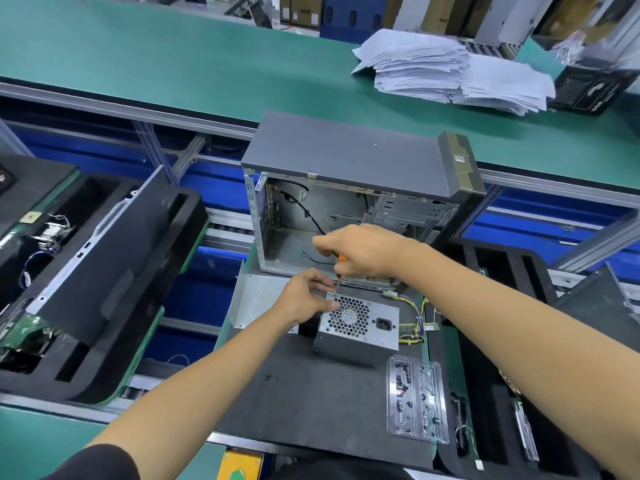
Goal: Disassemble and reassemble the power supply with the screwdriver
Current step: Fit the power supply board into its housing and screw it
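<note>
1. Nearest the camera, at lower right of centre, a clear plastic parts tray (417,400) is laid on the dark mat (311,403), with small screws and fittings in its pockets. It lies close to the work, so a freed screw could be dropped there rather than left loose.

2. Just beyond, at centre frame, the power supply (360,329) is stood on the mat with its fan grille and mains socket facing up and its yellow-and-black wire bundle (414,318) trailing off to the right.

3. The left hand (306,301) is curled over the unit's upper-left corner and left edge; the casing is braced by it, fingers bent round the rim, thumb against the grille.

4. The step in hand appears to be a corner screw being driven. It is done well if the shaft is kept square to the plate, pressure is kept steady and the casing is not allowed to slide — the bracing hand should be held clear of the tip.

5. The right hand (363,251) is closed firmly round the orange-handled screwdriver (340,268), handle mostly hidden. The tip is set down on the upper-left corner, just beside the left fingers — so the work lies directly below the grip.

6. Farther back, the open computer case (346,188) is stood behind the hands.
</note>
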Demonstrator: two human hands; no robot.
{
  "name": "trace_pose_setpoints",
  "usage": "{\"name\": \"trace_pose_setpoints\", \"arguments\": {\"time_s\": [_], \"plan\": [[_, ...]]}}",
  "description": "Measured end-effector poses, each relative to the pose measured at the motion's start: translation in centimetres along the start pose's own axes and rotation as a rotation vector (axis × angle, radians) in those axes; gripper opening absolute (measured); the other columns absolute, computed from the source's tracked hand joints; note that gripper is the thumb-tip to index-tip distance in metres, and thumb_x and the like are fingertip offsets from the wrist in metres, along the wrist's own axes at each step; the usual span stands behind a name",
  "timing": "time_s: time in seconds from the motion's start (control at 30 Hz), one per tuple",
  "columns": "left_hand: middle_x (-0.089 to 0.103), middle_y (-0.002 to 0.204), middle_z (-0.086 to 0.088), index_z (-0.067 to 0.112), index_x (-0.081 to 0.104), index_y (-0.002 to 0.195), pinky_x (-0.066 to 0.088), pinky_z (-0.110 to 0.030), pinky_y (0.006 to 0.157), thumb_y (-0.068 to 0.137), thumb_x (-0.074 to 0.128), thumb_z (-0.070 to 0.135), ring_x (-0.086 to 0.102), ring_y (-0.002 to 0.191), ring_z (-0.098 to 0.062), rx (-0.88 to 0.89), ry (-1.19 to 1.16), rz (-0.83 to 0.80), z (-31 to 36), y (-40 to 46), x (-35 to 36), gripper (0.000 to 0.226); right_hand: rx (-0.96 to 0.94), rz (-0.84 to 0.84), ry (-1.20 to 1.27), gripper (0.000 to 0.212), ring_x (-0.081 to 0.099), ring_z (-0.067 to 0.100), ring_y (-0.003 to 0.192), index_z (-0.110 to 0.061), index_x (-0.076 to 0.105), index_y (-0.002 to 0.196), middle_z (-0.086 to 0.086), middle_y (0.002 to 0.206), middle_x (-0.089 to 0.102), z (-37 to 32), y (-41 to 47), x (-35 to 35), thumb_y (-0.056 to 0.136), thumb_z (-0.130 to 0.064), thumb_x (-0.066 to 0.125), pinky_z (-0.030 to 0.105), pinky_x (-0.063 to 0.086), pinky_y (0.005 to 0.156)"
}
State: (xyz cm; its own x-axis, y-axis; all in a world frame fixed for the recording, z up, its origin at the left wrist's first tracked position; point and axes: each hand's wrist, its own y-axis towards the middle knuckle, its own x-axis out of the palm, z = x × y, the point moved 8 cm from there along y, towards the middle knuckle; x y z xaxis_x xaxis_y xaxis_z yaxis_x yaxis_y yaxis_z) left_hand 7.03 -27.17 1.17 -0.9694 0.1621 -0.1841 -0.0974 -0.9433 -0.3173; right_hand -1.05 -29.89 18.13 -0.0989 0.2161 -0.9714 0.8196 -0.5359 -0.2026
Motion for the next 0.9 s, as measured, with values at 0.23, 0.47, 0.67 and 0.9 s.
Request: {"name": "trace_pose_setpoints", "arguments": {"time_s": [0.23, 0.47, 0.67, 0.9], "plan": [[0.073, 0.097, -0.008, 0.003, 0.064, 0.103, 0.062, -0.039, 0.079, 0.067, 0.091, -0.003, 0.07, 0.078, -0.019, -0.015, -0.012, 0.042, 0.2, -0.2, 0.0, 0.045, -0.044, -0.038, 0.218, 0.038, 0.044, 0.018, 0.089, -0.018, 0.045, 0.098, 0.0, 0.097, 0.045, -0.2, -0.5, 0.6, 0.071, 0.006, 0.056, 0.039, 0.044, 0.066], [0.071, 0.092, -0.006, 0.003, 0.064, 0.103, 0.058, -0.024, 0.062, 0.069, 0.087, -0.009, 0.067, 0.067, -0.01, -0.048, -0.03, 0.057, 0.2, -0.3, 0.1, 0.042, 0.02, 0.018, -0.123, 0.02, 0.051, 0.029, 0.065, -0.024, 0.032, 0.088, 0.0, 0.077, 0.05, 0.2, 0.2, 0.7, 0.088, -0.018, 0.051, 0.033, 0.03, 0.05], [0.07, 0.091, -0.006, 0.007, 0.064, 0.099, 0.058, -0.024, 0.062, 0.07, 0.085, -0.012, 0.066, 0.065, -0.009, -0.065, -0.056, 0.061, 0.0, -0.1, 0.1, 0.041, -0.077, 0.015, 0.013, 0.029, 0.037, 0.018, 0.082, -0.022, 0.038, 0.093, 0.0, 0.096, 0.037, -0.5, -0.1, 0.6, 0.081, 0.001, 0.051, 0.03, 0.025, 0.057], [0.071, 0.094, -0.007, 0.005, 0.064, 0.101, 0.062, -0.033, 0.069, 0.07, 0.086, -0.008, 0.067, 0.072, -0.011, -0.052, -0.04, 0.063, -0.1, -0.1, 0.1, 0.041, 0.075, 0.008, -0.107, 0.014, 0.049, 0.024, 0.059, -0.024, 0.035, 0.086, -0.001, 0.066, 0.048, 0.7, 0.1, 1.1, 0.09, -0.023, 0.048, 0.032, 0.025, 0.047]]}}
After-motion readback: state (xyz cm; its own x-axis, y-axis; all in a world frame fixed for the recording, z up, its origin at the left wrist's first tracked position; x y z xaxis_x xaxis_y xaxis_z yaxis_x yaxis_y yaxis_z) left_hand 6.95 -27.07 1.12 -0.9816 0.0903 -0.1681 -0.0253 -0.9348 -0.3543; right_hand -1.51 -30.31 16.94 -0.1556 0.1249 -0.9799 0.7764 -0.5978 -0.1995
